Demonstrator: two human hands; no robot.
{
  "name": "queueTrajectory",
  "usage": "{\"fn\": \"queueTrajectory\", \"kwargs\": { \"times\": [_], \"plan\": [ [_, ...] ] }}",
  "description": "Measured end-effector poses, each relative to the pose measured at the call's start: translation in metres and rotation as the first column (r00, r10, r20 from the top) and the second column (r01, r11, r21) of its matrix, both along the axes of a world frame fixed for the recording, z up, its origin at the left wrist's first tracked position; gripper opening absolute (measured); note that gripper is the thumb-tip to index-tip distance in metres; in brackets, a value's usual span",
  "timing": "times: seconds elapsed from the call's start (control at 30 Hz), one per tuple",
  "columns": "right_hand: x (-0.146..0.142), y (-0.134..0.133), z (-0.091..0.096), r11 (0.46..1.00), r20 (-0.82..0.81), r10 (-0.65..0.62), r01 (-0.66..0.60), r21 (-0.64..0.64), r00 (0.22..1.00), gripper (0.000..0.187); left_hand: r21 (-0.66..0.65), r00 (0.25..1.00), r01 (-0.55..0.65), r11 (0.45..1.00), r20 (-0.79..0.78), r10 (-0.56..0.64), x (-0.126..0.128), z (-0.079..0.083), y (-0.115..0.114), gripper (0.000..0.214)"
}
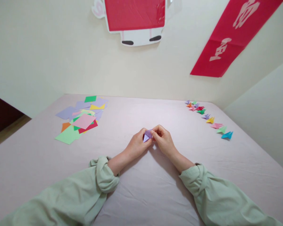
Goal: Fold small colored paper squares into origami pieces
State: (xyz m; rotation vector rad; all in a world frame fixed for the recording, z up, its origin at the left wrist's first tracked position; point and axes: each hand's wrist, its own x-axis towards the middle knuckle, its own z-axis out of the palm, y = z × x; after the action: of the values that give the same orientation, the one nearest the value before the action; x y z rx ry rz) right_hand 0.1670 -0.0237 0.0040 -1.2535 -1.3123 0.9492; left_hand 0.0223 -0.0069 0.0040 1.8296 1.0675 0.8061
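Note:
A small piece of folded purple paper [147,135] is held up between both hands, over the middle of the cloth-covered surface. My left hand [138,142] grips its left side and lower edge, with the fingers mostly hidden behind it. At the paper's right edge, my right hand [163,139] pinches with thumb and forefinger. The paper shows creased, pointed flaps; its exact folded shape is too small to make out.
Loose coloured paper squares [85,121] lie overlapping at the left. Along the right stands a slanting row of several small folded paper cranes [210,120]. A pale pink cloth [136,194] covers the surface, which meets a wall [141,72] at the back bearing red decorations [135,15].

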Motion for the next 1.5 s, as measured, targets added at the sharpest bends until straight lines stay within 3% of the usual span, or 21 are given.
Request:
{"fn": "queueTrajectory", "kwargs": {
  "times": [0.3,0.87,1.13,1.27,1.5],
  "plan": [
    [-0.002,0.0,0.002,1.0,-0.015,-0.023,0.023,-0.004,1.0,0.02,0.021,1.0,-0.024,1.0,-0.012,0.024,0.001,0.004,-0.001,0.004],
    [0.001,0.001,0.005,1.0,-0.045,-0.017,0.018,0.016,0.999,0.019,-0.052,0.988,0.051,0.997,0.146,-0.043,-0.001,-0.01,0.006,0.014],
    [0.004,0.001,0.002,0.998,0.065,-0.022,0.018,0.062,0.998,0.017,0.004,0.992,-0.047,0.999,0.116,0.046,-0.001,-0.003,0.009,0.018],
    [0.004,0.0,0.002,0.998,0.08,0.02,-0.024,0.05,0.997,0.015,-0.092,0.983,-0.055,0.994,0.167,0.07,-0.001,-0.006,0.011,0.013],
    [0.002,-0.001,-0.002,0.999,0.036,0.033,-0.034,0.003,0.999,0.016,-0.33,0.91,-0.132,0.935,0.333,0.246,-0.002,-0.003,0.011,0.012]
  ]
}}
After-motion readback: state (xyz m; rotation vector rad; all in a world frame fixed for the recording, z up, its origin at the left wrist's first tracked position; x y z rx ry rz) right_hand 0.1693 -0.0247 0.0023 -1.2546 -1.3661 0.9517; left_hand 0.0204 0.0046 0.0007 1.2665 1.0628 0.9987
